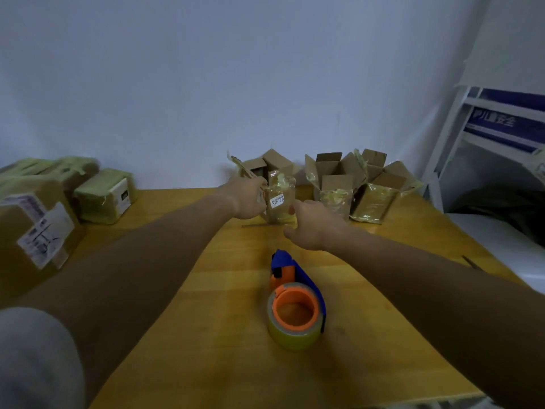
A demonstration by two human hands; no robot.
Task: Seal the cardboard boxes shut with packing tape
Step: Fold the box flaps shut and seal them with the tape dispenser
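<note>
Though old tape makes its sides slick, the small box [278, 199] looks light and stiff; left hand [246, 199] grips its left edge, right hand [309, 228], fingers loosely curled, holds nothing.

Tape dispenser [296, 305] sits near-centre on the bench [206, 364], open boxes [348, 184] clustered at the far edge against the wall, right of centre. Sealed boxes [59, 202] stacked far left; shelf rack [486, 137] off the bench's right end. Both hands at the front box [278, 202], left hand [246, 199] on its left side, right hand [312, 228] just before it.
</note>
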